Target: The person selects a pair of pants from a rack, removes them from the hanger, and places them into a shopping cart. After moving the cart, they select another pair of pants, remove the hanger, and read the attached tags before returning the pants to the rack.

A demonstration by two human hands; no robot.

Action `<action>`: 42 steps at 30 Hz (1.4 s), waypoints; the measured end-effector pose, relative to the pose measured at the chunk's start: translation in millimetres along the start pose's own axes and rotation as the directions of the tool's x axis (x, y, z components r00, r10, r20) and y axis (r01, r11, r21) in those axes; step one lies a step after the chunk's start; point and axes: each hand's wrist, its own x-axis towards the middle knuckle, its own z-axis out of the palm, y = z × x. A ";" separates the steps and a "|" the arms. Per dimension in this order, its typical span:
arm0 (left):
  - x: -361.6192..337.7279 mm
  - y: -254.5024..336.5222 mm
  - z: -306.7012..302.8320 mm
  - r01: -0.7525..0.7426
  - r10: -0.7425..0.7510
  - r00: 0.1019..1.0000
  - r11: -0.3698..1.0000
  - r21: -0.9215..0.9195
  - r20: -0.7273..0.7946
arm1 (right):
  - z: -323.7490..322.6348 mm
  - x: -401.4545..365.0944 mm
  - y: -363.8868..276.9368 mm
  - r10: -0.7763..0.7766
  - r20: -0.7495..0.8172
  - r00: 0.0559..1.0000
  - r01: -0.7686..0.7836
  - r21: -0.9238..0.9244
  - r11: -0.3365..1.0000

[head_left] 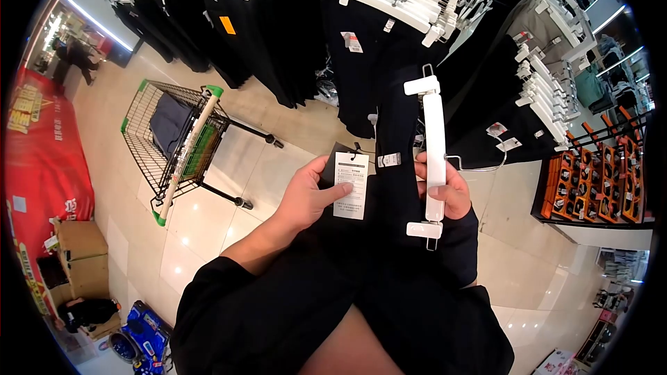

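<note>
My left hand [306, 194] pinches a white and black hang tag [349, 201] covered in small print, its thumb lying across the face. The tag hangs by a dark string from a black garment, probably trousers [392, 198], with a small label [390, 160] at the waistband. On the right, my right hand [448, 191] grips a white clip hanger [435, 142], thumb over the bar. The hanger's clips hold the garment's waistband, and its metal hook points right. The lower part of the garment blends into my dark sleeves.
Racks of black trousers [260, 42] on white hangers stand ahead and to the right. A green-handled shopping cart [167, 146] with a dark folded cloth is on the left floor. An orange display of sunglasses [594, 184] stands right; cardboard boxes [82, 250] are at the left edge.
</note>
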 end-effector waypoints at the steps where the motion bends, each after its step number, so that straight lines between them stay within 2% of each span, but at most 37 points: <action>1: 1.2 0.1 -0.6 -0.002 0.003 1.000 1.000 -0.011 0.008 | -0.4 0.9 -0.5 -0.001 0.000 1.000 0.001 -0.002 1.000; 5: 4.6 0.7 0.1 -0.022 0.022 0.999 1.000 0.003 -0.025 | 2.8 3.0 -5.2 -0.003 -0.028 1.000 0.002 -0.026 1.000; 7: 4.7 4.5 -0.6 0.095 -0.085 0.995 0.969 -0.227 0.054 | 4.4 3.3 -7.1 -0.005 -0.049 0.999 0.003 -0.041 0.999; 10: 9.3 -8.2 -12.5 0.135 -0.101 0.987 0.944 -0.302 0.126 | 2.6 3.1 -8.2 -0.025 -0.047 0.999 0.023 -0.043 0.999; 14: 11.4 -20.0 -12.0 0.074 -0.054 0.994 0.972 -0.223 0.094 | -0.3 -1.3 -6.6 -0.023 -0.035 0.999 0.021 -0.041 0.999; 18: 8.9 -26.3 -7.1 0.115 -0.098 0.992 0.956 -0.269 0.076 | -5.0 -10.4 -6.6 -0.029 -0.010 1.000 0.029 -0.032 0.999; 20: 5.5 -29.1 -5.4 0.169 -0.136 0.983 0.937 -0.305 0.127 | -6.9 -16.0 -6.0 -0.035 -0.011 0.999 0.034 -0.034 0.999; 24: 2.2 -41.6 -1.8 0.200 -0.120 0.966 0.909 -0.366 0.230 | -7.1 -28.9 -8.0 -0.033 -0.034 0.999 0.031 -0.051 0.998; 26: -0.4 -48.9 0.9 0.141 -0.037 0.942 0.945 -0.295 0.332 | -8.9 -35.5 -6.0 -0.042 -0.044 0.998 0.040 -0.045 0.998; 29: -6.4 -50.6 9.3 0.140 -0.036 0.916 0.962 -0.235 0.399 | -10.5 -45.9 -5.0 -0.049 -0.070 0.996 0.046 -0.044 0.998; 33: -8.8 -50.1 20.1 0.207 -0.100 0.900 0.955 -0.213 0.425 | -17.2 -60.3 -4.2 -0.045 -0.066 0.997 0.043 -0.030 0.999; 38: -5.7 -56.1 28.1 0.266 -0.102 0.878 0.916 -0.299 0.468 | -21.6 -71.8 -2.7 -0.052 -0.096 0.994 0.050 -0.021 0.999; 42: 0.3 -54.5 29.2 0.273 -0.087 0.853 0.914 -0.298 0.515 | -13.7 -73.0 -7.6 -0.058 -0.146 0.988 0.054 -0.028 0.998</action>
